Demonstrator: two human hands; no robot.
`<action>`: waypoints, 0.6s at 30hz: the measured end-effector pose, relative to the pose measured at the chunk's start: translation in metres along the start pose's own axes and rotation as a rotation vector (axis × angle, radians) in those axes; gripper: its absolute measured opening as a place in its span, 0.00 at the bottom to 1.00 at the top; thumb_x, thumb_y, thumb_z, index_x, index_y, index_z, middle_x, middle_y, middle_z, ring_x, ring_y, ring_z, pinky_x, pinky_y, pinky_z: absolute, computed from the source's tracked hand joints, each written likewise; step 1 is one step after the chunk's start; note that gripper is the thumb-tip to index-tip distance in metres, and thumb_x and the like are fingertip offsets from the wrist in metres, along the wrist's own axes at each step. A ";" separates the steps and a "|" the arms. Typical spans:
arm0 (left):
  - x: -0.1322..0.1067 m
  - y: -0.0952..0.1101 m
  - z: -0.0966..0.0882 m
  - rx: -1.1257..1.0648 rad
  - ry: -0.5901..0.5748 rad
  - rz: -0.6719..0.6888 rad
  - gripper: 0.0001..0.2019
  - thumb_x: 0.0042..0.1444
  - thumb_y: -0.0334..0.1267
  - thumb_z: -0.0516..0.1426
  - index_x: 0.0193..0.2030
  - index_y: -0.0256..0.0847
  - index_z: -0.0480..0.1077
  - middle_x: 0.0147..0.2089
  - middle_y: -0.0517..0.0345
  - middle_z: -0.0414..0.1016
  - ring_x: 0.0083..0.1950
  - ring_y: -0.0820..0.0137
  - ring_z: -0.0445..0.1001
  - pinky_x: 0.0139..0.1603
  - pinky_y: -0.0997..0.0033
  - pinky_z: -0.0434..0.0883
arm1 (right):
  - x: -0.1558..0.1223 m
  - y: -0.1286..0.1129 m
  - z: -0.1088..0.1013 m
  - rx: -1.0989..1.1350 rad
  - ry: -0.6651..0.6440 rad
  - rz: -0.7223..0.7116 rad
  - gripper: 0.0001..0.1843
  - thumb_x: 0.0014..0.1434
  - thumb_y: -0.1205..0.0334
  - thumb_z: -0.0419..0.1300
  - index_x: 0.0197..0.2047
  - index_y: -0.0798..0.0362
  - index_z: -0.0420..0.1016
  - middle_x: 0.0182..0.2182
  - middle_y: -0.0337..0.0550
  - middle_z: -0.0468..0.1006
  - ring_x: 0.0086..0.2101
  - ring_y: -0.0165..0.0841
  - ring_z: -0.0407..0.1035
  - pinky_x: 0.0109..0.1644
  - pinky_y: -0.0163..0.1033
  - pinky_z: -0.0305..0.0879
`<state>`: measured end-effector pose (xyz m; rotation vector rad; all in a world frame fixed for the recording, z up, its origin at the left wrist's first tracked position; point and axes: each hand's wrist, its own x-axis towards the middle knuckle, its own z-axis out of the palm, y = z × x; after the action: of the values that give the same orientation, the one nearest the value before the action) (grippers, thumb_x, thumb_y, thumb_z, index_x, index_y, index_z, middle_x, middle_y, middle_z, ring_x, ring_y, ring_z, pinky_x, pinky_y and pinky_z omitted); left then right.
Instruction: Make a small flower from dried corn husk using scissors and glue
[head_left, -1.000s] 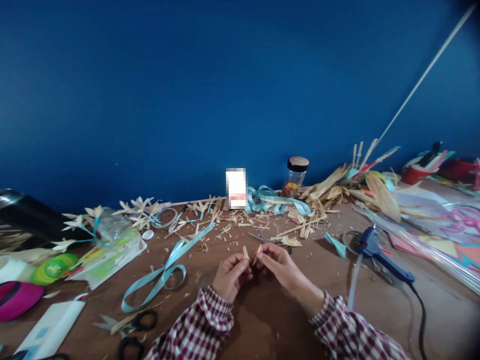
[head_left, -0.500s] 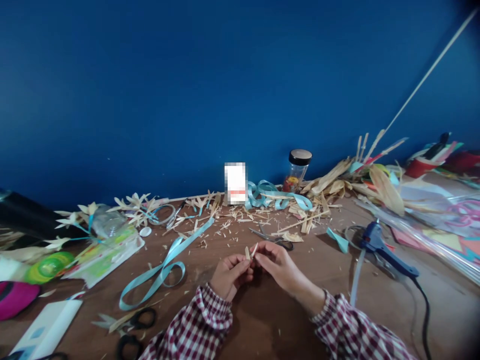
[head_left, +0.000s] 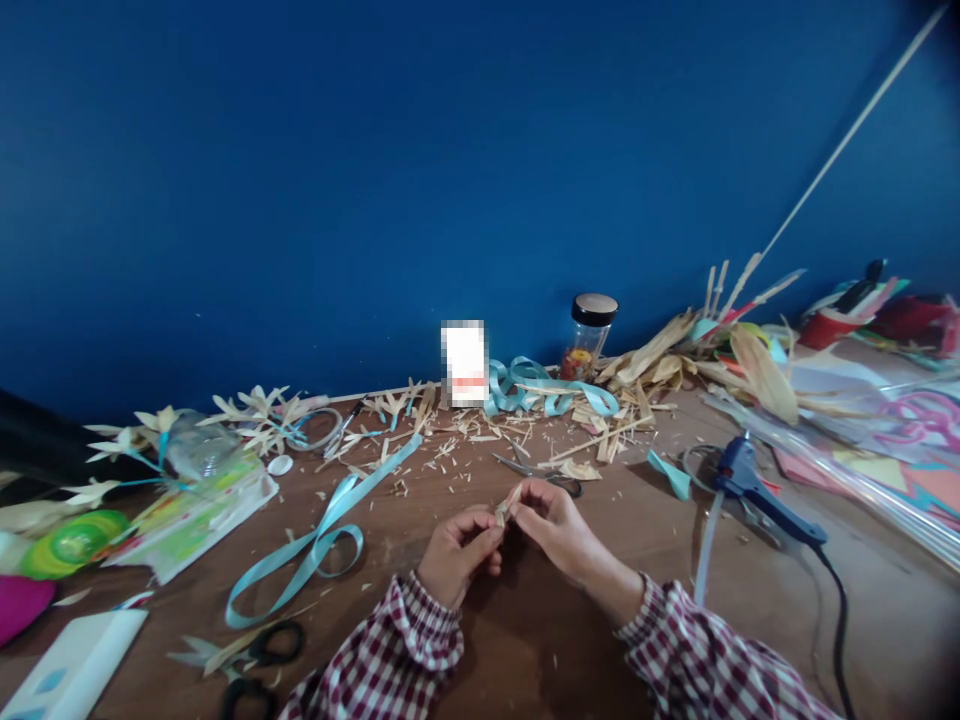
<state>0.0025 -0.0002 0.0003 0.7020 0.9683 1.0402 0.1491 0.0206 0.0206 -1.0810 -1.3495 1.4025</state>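
Note:
My left hand (head_left: 459,552) and my right hand (head_left: 559,532) meet over the brown table, fingertips almost touching. Both are closed in a pinch on a small pale piece of dried corn husk (head_left: 503,511), partly covered by the fingers. Just behind my right hand lies a pair of scissors (head_left: 521,462) among pale husk scraps (head_left: 442,455). To the left of my left hand a light blue ribbon (head_left: 300,572) curls in a loop. Black-handled scissors (head_left: 264,645) rest nearer me on the left, a husk strip across them.
On the right lies a blue glue gun (head_left: 765,495) with its cord. A black-lidded jar (head_left: 592,335) and piled corn husks (head_left: 660,355) stand along the blue wall. Husk flowers (head_left: 259,412) and a white box-like object (head_left: 82,660) are at the left.
The two small husk pieces, apart before, now come together between my fingertips. My hands have barely moved. The whole view has shifted slightly.

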 end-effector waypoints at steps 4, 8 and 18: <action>0.001 -0.002 0.001 -0.003 0.090 -0.027 0.14 0.35 0.42 0.67 0.25 0.34 0.72 0.18 0.63 0.69 0.18 0.80 0.66 0.19 0.80 0.65 | -0.001 -0.002 0.001 -0.051 -0.022 0.010 0.07 0.52 0.62 0.57 0.26 0.56 0.69 0.23 0.37 0.69 0.26 0.28 0.61 0.31 0.32 0.58; 0.002 -0.001 0.002 -0.026 0.125 -0.016 0.15 0.35 0.42 0.67 0.25 0.33 0.72 0.19 0.62 0.70 0.18 0.80 0.65 0.18 0.81 0.65 | -0.003 -0.002 0.001 -0.056 -0.040 0.065 0.12 0.54 0.57 0.57 0.24 0.56 0.69 0.18 0.33 0.64 0.20 0.25 0.56 0.25 0.31 0.53; 0.002 -0.002 0.001 0.045 0.129 -0.018 0.17 0.37 0.43 0.66 0.31 0.33 0.72 0.22 0.59 0.73 0.18 0.80 0.67 0.17 0.81 0.66 | -0.003 0.001 0.005 -0.026 -0.009 0.073 0.16 0.54 0.54 0.57 0.21 0.56 0.65 0.16 0.33 0.61 0.19 0.23 0.51 0.21 0.30 0.46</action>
<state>0.0048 0.0014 -0.0013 0.6679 1.1098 1.0604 0.1446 0.0162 0.0202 -1.1523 -1.3494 1.4475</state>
